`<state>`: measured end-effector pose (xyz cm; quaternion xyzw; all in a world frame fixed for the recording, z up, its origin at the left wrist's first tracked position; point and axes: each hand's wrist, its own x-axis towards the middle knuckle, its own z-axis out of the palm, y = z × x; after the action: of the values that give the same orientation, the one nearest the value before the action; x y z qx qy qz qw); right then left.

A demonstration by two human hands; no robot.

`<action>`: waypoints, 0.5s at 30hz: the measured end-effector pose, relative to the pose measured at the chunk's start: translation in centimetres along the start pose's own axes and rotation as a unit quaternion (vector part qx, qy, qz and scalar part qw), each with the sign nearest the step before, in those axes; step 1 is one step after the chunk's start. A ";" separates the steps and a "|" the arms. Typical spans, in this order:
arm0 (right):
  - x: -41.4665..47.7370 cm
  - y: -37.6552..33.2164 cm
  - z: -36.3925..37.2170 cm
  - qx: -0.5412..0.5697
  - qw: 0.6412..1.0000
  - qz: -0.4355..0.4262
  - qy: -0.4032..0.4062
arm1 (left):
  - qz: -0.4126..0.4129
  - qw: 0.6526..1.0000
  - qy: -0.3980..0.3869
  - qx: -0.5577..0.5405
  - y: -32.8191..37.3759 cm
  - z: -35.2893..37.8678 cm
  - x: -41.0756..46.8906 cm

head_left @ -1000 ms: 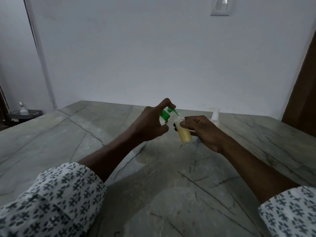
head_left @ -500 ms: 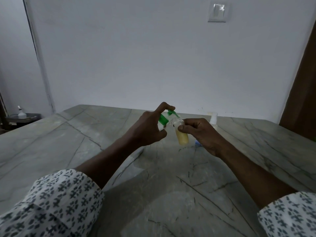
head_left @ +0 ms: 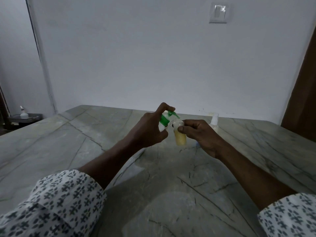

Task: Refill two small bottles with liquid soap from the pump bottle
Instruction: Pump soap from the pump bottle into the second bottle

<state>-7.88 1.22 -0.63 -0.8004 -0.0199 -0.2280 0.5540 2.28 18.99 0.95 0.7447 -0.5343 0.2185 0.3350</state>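
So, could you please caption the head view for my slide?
Left hand tips the green-capped pump bottle toward a small part-filled bottle held by the right hand.

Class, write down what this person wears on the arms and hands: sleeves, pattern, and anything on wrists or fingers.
The person wears a white shirt printed all over with small dark leaf-like motifs. The left sleeve and right sleeve are loose and stop well short of the wrists. The left hand and right hand are bare: no glove, watch, bracelet or ring shows.
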 end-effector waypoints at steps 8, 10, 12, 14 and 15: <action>0.4 0.8 -0.1 0.084 0.996 0.035 -0.015 | 0.019 0.998 0.046 -0.030 0.1 0.4 -0.3; 0.5 0.8 0.0 0.087 0.996 0.034 -0.012 | 0.021 0.998 0.050 -0.035 0.0 0.6 -0.2; 0.5 0.7 0.2 0.087 0.996 0.033 -0.008 | 0.024 0.997 0.055 -0.040 -0.2 0.8 -0.2; 0.5 0.6 0.3 0.084 0.996 0.033 -0.004 | 0.023 0.997 0.066 -0.044 -0.4 0.9 -0.2; 0.6 0.6 0.3 0.081 0.996 0.033 -0.002 | 0.024 0.996 0.077 -0.048 -0.5 1.0 -0.2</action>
<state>-7.09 1.16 -1.04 -0.7538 -0.0135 -0.2056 0.6239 2.67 18.51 -0.05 0.6955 -0.5348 0.2573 0.4050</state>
